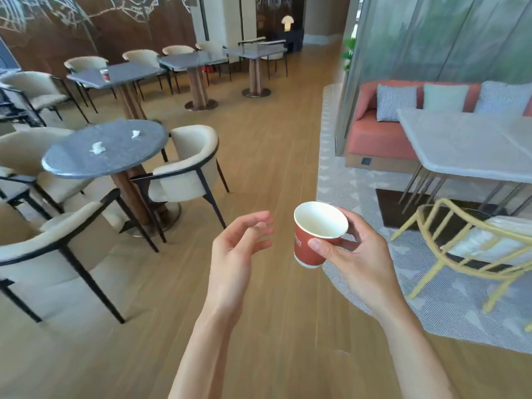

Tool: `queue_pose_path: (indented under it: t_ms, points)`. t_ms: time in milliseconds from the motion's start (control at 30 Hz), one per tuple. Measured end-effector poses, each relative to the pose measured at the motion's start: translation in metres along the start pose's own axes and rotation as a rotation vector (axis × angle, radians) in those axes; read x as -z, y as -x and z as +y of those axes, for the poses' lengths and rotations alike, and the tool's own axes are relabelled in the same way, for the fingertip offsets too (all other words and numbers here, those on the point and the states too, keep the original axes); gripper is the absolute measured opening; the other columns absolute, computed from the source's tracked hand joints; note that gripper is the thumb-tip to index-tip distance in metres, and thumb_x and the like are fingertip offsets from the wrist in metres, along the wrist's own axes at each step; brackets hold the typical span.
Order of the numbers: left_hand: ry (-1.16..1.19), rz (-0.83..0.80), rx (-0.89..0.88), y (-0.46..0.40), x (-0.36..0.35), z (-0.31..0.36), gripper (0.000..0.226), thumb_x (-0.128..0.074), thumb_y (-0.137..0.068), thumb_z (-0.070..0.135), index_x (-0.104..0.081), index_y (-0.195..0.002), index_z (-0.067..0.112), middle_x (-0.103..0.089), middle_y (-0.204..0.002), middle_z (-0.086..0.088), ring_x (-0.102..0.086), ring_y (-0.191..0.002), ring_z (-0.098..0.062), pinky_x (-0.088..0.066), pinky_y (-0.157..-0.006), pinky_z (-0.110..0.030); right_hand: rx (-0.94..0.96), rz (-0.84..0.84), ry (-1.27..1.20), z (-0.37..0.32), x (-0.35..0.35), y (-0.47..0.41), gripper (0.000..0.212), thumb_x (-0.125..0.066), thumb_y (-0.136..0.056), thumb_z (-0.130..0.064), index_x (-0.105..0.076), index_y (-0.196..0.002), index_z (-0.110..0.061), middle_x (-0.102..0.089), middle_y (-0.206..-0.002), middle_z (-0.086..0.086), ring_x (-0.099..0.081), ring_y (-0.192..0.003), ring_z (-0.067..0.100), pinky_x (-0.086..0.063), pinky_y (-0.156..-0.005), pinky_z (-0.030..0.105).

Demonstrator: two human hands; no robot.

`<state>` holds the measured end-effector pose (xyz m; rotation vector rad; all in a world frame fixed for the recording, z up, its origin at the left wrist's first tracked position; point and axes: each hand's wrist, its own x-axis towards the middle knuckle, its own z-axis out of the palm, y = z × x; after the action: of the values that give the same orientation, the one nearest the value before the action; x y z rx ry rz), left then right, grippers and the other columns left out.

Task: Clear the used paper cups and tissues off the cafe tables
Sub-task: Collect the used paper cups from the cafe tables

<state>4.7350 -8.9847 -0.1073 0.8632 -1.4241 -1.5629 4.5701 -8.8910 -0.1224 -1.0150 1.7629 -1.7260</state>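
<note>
Above wooden floor: right hand (349, 251) grips tilted red cup (312, 240); left hand (239, 249) loose, empty.

red paper cup (312, 240) held tilted, 2 tissues (98, 147) on table.

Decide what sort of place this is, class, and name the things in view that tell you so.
Most likely a cafe or lounge seating area. Several small stone-topped tables with cream armchairs line the room, crumpled tissues lie on the round table, and the right hand holds a red paper cup.
</note>
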Motion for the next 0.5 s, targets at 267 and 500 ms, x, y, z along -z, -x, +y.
queue_pose_path:
  t_ms: [267,500]
  points:
    - [-0.095,-0.012,0.047,-0.185,-0.049,-0.042,0.030,-0.059,-0.083,0.031,-0.076,-0.105,0.020,-0.075,-0.111,0.005,-0.071,-0.103,-0.012,-0.053,-0.102,-0.045,-0.028,-0.012,-0.110,0.067,-0.014,-0.198,0.063,-0.085,-0.060,-0.036,-0.064,-0.119,-0.034,-0.073,-0.114,-0.013,-0.071,-0.104,0.011,-0.056,-0.088,0.027]
    - [-0.105,0.037,-0.050,-0.388,-0.100,-0.018,0.030,-0.057,-0.084,0.031,-0.076,-0.105,0.022,-0.075,-0.110,0.007,-0.069,-0.105,-0.010,-0.052,-0.094,-0.032,0.011,-0.135,-0.115,0.077,-0.027,-0.420,0.064,-0.093,-0.068,-0.024,-0.064,-0.125,-0.030,-0.073,-0.116,-0.010,-0.070,-0.104,0.011,-0.056,-0.087,0.028]
